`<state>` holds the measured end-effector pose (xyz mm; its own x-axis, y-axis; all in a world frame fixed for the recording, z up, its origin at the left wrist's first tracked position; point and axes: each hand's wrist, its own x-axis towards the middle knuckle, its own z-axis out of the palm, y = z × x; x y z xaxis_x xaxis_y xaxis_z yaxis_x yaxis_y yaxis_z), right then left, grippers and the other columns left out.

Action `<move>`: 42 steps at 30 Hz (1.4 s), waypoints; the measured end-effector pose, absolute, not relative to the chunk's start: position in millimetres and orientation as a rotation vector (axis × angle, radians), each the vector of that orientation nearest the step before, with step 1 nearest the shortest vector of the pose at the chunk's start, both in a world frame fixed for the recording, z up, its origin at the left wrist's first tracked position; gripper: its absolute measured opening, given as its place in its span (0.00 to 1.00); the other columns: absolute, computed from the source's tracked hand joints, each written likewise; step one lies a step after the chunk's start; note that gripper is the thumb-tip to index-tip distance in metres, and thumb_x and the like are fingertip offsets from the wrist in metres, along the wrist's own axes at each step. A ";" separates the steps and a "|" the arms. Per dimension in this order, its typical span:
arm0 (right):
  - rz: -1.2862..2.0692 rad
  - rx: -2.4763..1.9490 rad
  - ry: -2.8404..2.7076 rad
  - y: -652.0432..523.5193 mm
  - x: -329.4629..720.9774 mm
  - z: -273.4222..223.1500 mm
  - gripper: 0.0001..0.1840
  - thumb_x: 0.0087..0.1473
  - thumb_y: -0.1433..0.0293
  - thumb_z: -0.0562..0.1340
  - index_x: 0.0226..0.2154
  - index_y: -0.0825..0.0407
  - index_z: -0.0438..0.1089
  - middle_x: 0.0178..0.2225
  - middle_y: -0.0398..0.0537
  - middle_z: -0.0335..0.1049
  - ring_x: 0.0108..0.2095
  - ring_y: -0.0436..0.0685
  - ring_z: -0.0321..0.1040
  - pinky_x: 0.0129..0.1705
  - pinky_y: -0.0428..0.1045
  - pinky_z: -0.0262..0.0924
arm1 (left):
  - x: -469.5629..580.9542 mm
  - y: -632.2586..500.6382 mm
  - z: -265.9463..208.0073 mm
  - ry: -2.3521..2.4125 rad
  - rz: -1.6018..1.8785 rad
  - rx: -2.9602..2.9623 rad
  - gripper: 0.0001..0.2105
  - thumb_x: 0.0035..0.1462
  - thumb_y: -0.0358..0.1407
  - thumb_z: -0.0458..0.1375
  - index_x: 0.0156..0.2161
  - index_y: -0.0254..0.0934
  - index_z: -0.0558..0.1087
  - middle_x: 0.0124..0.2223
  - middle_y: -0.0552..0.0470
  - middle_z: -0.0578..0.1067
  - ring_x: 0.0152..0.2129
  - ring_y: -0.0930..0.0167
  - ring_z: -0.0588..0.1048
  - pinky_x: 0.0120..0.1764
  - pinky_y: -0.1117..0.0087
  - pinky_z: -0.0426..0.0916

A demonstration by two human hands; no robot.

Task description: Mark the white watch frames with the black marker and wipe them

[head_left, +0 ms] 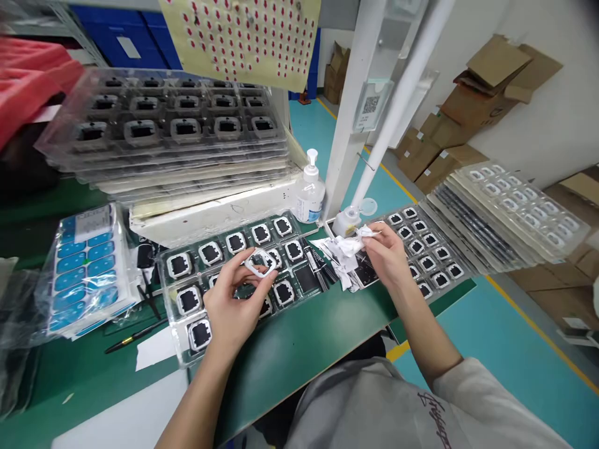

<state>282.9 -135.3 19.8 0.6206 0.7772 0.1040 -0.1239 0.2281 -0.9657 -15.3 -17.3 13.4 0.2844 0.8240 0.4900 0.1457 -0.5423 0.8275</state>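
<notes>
My left hand (234,308) pinches a small white ring-shaped frame (251,260) between thumb and fingers, raised over a clear plastic tray (176,346). Similar white frames with dark centres, such as this part (189,300), sit in that tray's pockets, and one pocket (306,278) at its right end holds none. Fingers of my right hand (389,254) are closed on a crumpled white wipe (345,251), which lies partly over dark strips on the bench. Just behind the wipe stands a small white bottle (347,222) with its lid flipped up.
Stacked trays (187,156) rise behind the work, beside a pump bottle (309,193) and a white post (349,125). A second filled tray (428,259) and another stack (510,212) are at right. Blue-labelled packs (87,268) and a black pen-like tool (133,337) lie left.
</notes>
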 end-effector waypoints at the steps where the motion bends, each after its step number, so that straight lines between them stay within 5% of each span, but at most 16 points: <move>1: 0.664 -1.192 -0.667 -136.6 284.1 20.3 0.15 0.49 0.63 0.79 0.38 0.44 0.77 0.36 0.41 0.76 0.35 0.53 0.71 0.39 0.49 0.68 | -15.3 -17.1 13.2 0.872 1.287 1.886 0.27 0.58 0.33 0.73 0.61 0.41 0.76 0.37 0.56 0.84 0.29 0.74 0.81 0.40 0.71 0.80; 6: 0.612 -1.242 -0.674 -145.2 289.2 20.9 0.10 0.55 0.60 0.74 0.38 0.43 0.77 0.40 0.44 0.79 0.42 0.59 0.76 0.42 0.54 0.72 | -16.1 -17.3 12.4 0.883 1.234 1.917 0.26 0.60 0.34 0.72 0.62 0.41 0.75 0.38 0.55 0.84 0.29 0.73 0.81 0.39 0.70 0.80; 10: 0.514 -1.331 -0.704 -150.4 292.9 14.3 0.08 0.55 0.64 0.73 0.39 0.43 0.78 0.37 0.43 0.79 0.36 0.58 0.76 0.34 0.51 0.68 | -16.6 -17.7 11.8 0.870 1.208 1.978 0.26 0.61 0.35 0.71 0.62 0.41 0.74 0.37 0.55 0.84 0.27 0.73 0.80 0.37 0.69 0.80; 14: 0.361 -1.422 -0.778 -149.4 297.8 15.9 0.04 0.54 0.69 0.70 0.35 0.44 0.80 0.37 0.43 0.79 0.37 0.58 0.75 0.37 0.51 0.67 | -15.2 -17.6 9.9 0.863 1.199 1.974 0.26 0.61 0.34 0.71 0.62 0.41 0.74 0.37 0.56 0.83 0.27 0.73 0.80 0.38 0.69 0.79; 18: 0.247 -1.492 -0.890 -137.9 303.1 35.9 0.06 0.60 0.64 0.65 0.36 0.45 0.79 0.37 0.45 0.78 0.37 0.59 0.73 0.39 0.54 0.67 | -16.3 -17.0 7.9 0.866 1.196 1.949 0.26 0.60 0.32 0.72 0.62 0.42 0.74 0.37 0.56 0.83 0.29 0.73 0.80 0.39 0.70 0.78; 24: 0.027 -1.640 -1.083 -109.7 308.7 62.7 0.13 0.62 0.70 0.63 0.49 0.43 0.72 0.42 0.44 0.78 0.39 0.59 0.74 0.42 0.55 0.68 | -18.3 -16.0 9.9 0.889 1.193 1.972 0.26 0.60 0.32 0.72 0.62 0.42 0.74 0.37 0.56 0.84 0.28 0.74 0.80 0.39 0.71 0.78; 28: -0.156 -1.762 -1.272 -102.7 311.0 67.9 0.11 0.60 0.73 0.60 0.40 0.45 0.75 0.40 0.45 0.78 0.39 0.60 0.72 0.45 0.57 0.66 | -16.9 -15.0 11.4 0.916 1.199 1.978 0.25 0.60 0.33 0.72 0.62 0.42 0.75 0.37 0.56 0.84 0.27 0.74 0.80 0.38 0.72 0.77; 34: -0.010 -1.732 -1.203 -106.6 314.3 69.4 0.12 0.65 0.68 0.61 0.46 0.44 0.80 0.40 0.45 0.79 0.39 0.59 0.73 0.44 0.57 0.66 | -17.9 -13.5 12.1 0.913 1.199 2.009 0.26 0.61 0.34 0.71 0.62 0.42 0.74 0.35 0.57 0.82 0.27 0.72 0.81 0.38 0.69 0.77; 39: 0.148 -1.638 -1.068 -111.7 312.5 68.3 0.14 0.67 0.62 0.64 0.54 0.41 0.72 0.42 0.45 0.80 0.40 0.59 0.75 0.43 0.57 0.70 | -19.1 -14.3 12.1 0.929 1.179 2.016 0.26 0.61 0.35 0.71 0.63 0.43 0.74 0.33 0.58 0.81 0.30 0.70 0.82 0.40 0.67 0.78; 42: 0.277 -1.540 -0.950 -115.0 309.6 65.2 0.14 0.63 0.60 0.70 0.49 0.41 0.69 0.38 0.43 0.80 0.41 0.60 0.77 0.44 0.57 0.71 | -18.7 -14.8 11.8 0.939 1.169 2.012 0.25 0.62 0.36 0.71 0.63 0.43 0.74 0.33 0.58 0.80 0.31 0.69 0.83 0.41 0.67 0.78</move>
